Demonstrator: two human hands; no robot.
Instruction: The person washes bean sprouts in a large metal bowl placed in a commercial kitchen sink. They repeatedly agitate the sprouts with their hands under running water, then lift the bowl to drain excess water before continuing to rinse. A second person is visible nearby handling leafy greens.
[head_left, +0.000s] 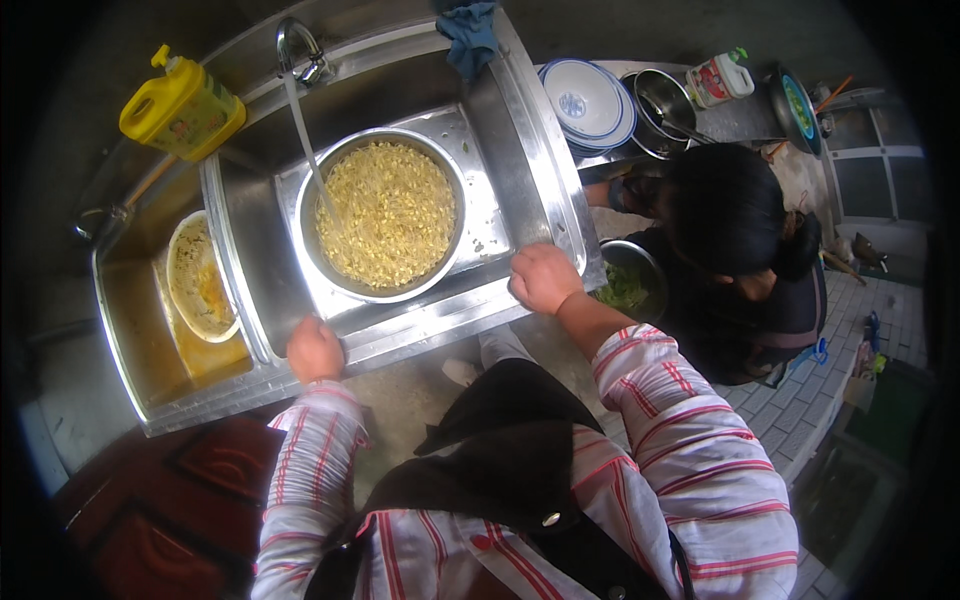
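A large stainless steel basin (455, 225) of bean sprouts (386, 214) in water stands in the right bowl of a steel sink (487, 187). A stream runs into the basin from the curved chrome faucet (291, 37). My left hand (315, 351) is on the front rim near the divider, its fingertips hidden from view. Farther right along that rim, my right hand (546, 277) has its fingers curled over the edge. Neither hand touches the basin.
The left sink bowl holds a white strainer basket (176, 292) with food scraps. A yellow pump jug (180, 105) stands behind; a blue cloth (469, 37) hangs over the back corner. Stacked plates (581, 97) are to the right. Another person (727, 225) crouches beside a pot of greens (626, 285).
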